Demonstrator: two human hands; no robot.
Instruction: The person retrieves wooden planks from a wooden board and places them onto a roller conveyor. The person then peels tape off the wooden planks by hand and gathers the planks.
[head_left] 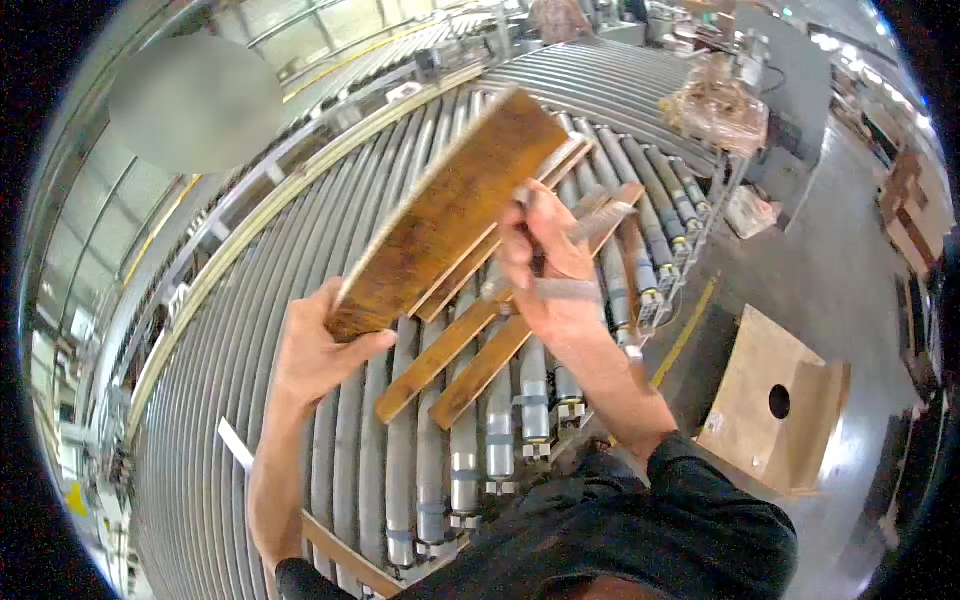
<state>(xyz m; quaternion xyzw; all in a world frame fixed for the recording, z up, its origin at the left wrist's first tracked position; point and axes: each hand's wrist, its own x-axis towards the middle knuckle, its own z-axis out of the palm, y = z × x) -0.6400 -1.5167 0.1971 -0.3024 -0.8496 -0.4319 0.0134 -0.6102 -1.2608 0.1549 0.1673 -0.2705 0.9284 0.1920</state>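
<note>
A dark brown wooden board (450, 215) is held up at a slant above the roller conveyor. My left hand (325, 345) is closed around its lower left end, thumb along the near side. At the board's right edge, my right hand (550, 260) has curled fingers, with the fingertips against the edge; motion blurs them. Greyish wrapping bands (565, 290) circle this hand. Beneath the hands, narrow brown wood strips (440, 360) lie across the rollers, and longer strips (595, 225) are partly hidden behind the board and my right hand.
Grey conveyor rollers (340, 440) run beneath the hands and curve away at the back. On the floor to the right lies an open cardboard piece (765, 400) with a round hole. A plastic-wrapped bundle (715, 110) stands at the back right. Another strip (345, 555) lies near my left forearm.
</note>
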